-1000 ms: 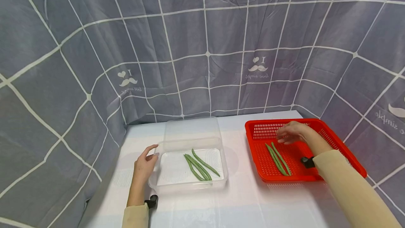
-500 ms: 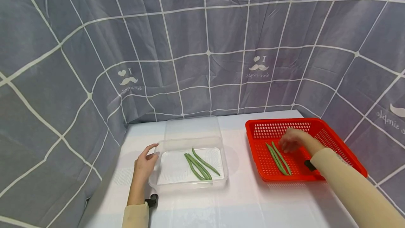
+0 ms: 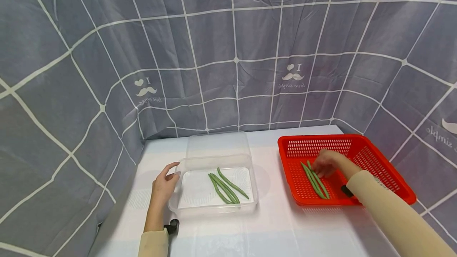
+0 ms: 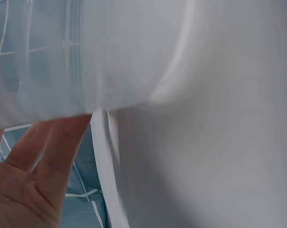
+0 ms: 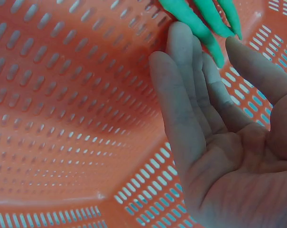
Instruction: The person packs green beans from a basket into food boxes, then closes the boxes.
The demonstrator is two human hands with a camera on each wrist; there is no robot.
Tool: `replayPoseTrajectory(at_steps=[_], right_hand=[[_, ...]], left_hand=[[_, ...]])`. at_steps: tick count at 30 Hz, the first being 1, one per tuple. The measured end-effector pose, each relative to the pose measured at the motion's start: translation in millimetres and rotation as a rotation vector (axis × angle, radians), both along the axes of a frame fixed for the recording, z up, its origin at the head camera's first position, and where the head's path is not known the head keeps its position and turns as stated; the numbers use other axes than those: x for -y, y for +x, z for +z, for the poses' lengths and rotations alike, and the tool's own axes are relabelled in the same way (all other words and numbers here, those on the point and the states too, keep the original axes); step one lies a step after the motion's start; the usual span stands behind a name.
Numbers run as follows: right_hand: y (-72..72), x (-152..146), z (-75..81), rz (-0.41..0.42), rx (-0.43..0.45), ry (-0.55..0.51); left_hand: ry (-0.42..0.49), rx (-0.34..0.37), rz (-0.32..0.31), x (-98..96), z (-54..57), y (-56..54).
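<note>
My left hand (image 3: 165, 185) is at the left wall of a clear plastic container (image 3: 213, 210), thumb and forefinger apart at the rim. In the left wrist view, straight fingers (image 4: 62, 147) reach up to the container's edge (image 4: 134, 71). Several green beans (image 3: 223, 187) lie in it. My right hand (image 3: 326, 163) is down inside a red plastic basket (image 3: 290, 185), beside green beans (image 3: 314, 179) on its bottom. In the right wrist view, the ends of those beans (image 5: 195, 28) are by the fingertips, and the thumb (image 5: 257, 69) stands apart from the fingers.
A clear lid (image 3: 218, 143) lies flat behind the container on the white table (image 3: 271, 229). Grey curtain (image 3: 210, 50) with white lines stands around the back and sides. The basket's raised slotted walls surround the right hand.
My right hand has lowered into the basket and moved slightly left, up to the green beans. My left hand has stayed at the container's left side.
</note>
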State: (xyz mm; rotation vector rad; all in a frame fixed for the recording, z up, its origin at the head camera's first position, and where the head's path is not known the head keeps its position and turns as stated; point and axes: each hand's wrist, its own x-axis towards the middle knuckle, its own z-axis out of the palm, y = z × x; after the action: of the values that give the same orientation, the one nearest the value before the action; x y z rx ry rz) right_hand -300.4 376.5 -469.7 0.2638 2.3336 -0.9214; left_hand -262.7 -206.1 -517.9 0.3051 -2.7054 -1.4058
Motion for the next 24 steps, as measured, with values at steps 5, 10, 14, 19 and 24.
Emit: replayPoseTrajectory(at_steps=[5, 10, 14, 19, 24], right_hand=[[-0.7, 2.5, -9.0, -0.002, -0.038, 0.048], [-0.1, 7.9, -8.5, -0.009, -0.042, 0.081], [-1.7, 7.9, -8.0, -0.007, -0.035, 0.074], [0.0, 5.5, -7.2, 0.003, -0.037, 0.010], [1.2, 1.9, -8.7, -0.034, -0.047, -0.066]], left_hand=[[0.001, -0.002, 0.008, -0.5, -2.3, -1.0], [0.001, -0.005, 0.019, -2.7, -1.0, -1.1], [0.004, -0.006, 0.019, -2.9, 0.1, -0.6], [0.003, -0.006, 0.014, -2.6, -0.1, 0.2], [0.004, -0.007, 0.010, -3.2, 1.6, 1.9]])
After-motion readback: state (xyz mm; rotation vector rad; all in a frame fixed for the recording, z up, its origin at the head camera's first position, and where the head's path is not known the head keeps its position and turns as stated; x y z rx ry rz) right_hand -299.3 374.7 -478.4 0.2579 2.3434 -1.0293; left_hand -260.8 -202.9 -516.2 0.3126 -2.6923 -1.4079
